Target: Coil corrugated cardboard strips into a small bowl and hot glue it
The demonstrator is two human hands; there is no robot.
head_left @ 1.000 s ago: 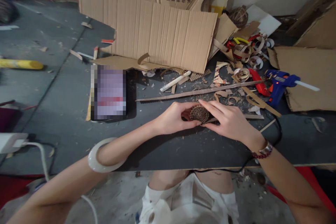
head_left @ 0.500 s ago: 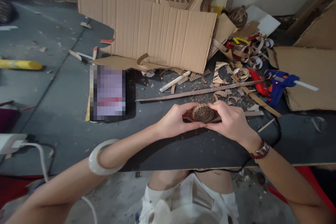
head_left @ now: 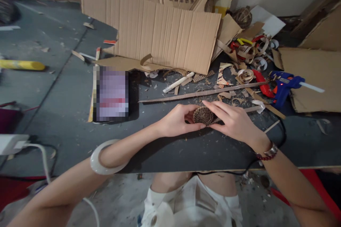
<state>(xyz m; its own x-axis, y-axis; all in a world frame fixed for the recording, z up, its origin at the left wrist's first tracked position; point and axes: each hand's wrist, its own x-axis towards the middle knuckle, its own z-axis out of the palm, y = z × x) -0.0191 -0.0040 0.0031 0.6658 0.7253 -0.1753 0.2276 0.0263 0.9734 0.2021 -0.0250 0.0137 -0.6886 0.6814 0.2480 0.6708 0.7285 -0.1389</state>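
Between my two hands, just above the near part of the table, is a tightly wound roll of corrugated cardboard strip [head_left: 204, 116], its ridged spiral end turned up toward me. My left hand [head_left: 179, 120] grips the roll from its left side, thumb along the near edge. From the right, my right hand [head_left: 233, 120] closes on it, with fingers over the far edge and thumb at the near one. A cardboard strip [head_left: 252, 109] runs out to the right from under my right hand. Part of the roll is hidden by the fingers.
A blue glue gun [head_left: 285, 87] with a white stick lies at right beside a red tool [head_left: 262, 82]. Cardboard sheets [head_left: 160, 32] stand behind scraps and a long strip [head_left: 202, 93]. A phone with a blurred screen [head_left: 112, 94] is left; a yellow handle [head_left: 22, 65] lies farther left.
The roll has turned and shifted slightly left in my hands. My right hand's fingers have straightened and reached farther over its far edge. The strip at right has moved.
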